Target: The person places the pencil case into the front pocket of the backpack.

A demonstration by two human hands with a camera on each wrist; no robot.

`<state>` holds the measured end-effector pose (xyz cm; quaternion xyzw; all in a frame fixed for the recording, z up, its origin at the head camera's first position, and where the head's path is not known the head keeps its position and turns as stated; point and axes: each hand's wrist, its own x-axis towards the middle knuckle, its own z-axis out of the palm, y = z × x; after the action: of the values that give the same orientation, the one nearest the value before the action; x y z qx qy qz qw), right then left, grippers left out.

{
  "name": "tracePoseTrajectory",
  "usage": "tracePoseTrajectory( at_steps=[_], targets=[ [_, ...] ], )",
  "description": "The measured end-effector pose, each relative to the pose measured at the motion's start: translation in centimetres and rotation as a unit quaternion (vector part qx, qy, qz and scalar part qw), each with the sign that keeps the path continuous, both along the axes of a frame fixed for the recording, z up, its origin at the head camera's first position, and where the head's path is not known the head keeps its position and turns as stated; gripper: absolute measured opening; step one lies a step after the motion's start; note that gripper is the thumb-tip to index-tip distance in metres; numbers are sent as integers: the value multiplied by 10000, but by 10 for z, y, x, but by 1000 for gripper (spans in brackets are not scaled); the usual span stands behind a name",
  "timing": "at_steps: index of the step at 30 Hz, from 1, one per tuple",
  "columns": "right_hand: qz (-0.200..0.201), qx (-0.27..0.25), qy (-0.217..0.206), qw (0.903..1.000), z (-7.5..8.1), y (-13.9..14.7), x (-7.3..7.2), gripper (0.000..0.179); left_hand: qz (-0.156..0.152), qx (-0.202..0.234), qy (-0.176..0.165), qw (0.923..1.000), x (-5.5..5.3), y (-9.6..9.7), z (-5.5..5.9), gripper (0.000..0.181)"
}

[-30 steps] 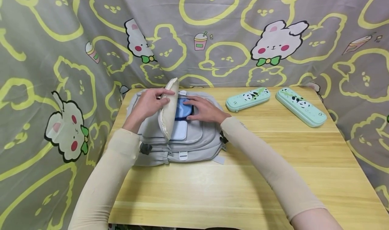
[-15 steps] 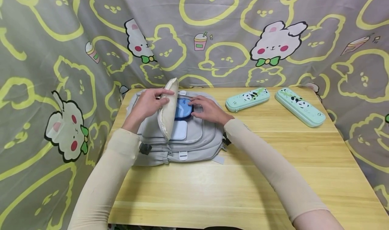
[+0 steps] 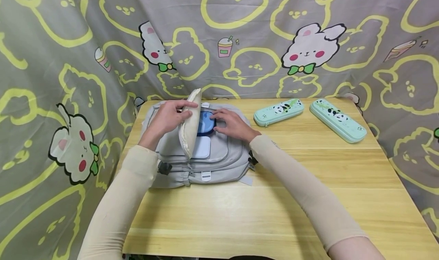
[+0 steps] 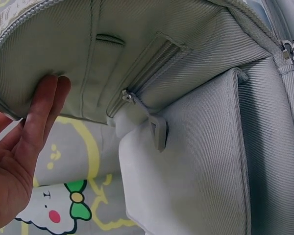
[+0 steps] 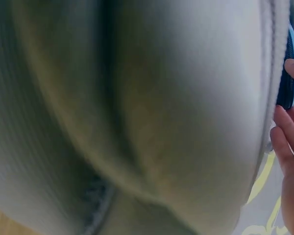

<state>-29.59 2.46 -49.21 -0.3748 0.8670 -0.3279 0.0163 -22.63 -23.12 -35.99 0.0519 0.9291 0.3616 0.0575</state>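
Note:
A grey backpack [image 3: 219, 149] lies on the table, its front flap [image 3: 189, 132] lifted upright. My left hand [image 3: 168, 117] pinches the flap's edge. In the left wrist view, fingers [image 4: 41, 110] press the flap's inner side, beside a small zipped pocket [image 4: 149, 73]. A blue zippered case [image 3: 205, 122] sits behind the flap, partly hidden by it. My right hand [image 3: 234, 124] grips the case's right end between thumb and fingers; the right wrist view shows its dark zipped side [image 5: 286, 88]. Below the case is a flat pale blue rounded rectangle [image 3: 202, 147].
Two mint-green pencil cases with pandas lie on the wooden table [image 3: 274, 199]: one pencil case [image 3: 279, 112] right of the backpack, another pencil case [image 3: 337, 121] farther right. A patterned curtain [image 3: 253, 31] hangs behind and to the left. A black buckle [image 3: 164, 167] lies at the backpack's side.
My right fingers have drawn back from over the blue case to its right end, and the case has shifted slightly left toward the flap. The left hand keeps holding the flap up.

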Motion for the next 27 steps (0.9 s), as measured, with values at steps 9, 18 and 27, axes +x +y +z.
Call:
tracePoseTrajectory(
  at_steps=[9, 18, 27],
  targets=[
    [112, 29, 182, 9998, -4, 8, 2, 41, -94, 45, -16, 9999, 0, -3, -3, 34],
    [6, 239, 308, 9992, -6, 27, 8, 38, -84, 46, -33, 9999, 1, -2, -6, 34],
    [27, 361, 179, 9992, -7, 53, 11, 38, -78, 9, -129, 9999, 2, -4, -8, 35]
  ],
)
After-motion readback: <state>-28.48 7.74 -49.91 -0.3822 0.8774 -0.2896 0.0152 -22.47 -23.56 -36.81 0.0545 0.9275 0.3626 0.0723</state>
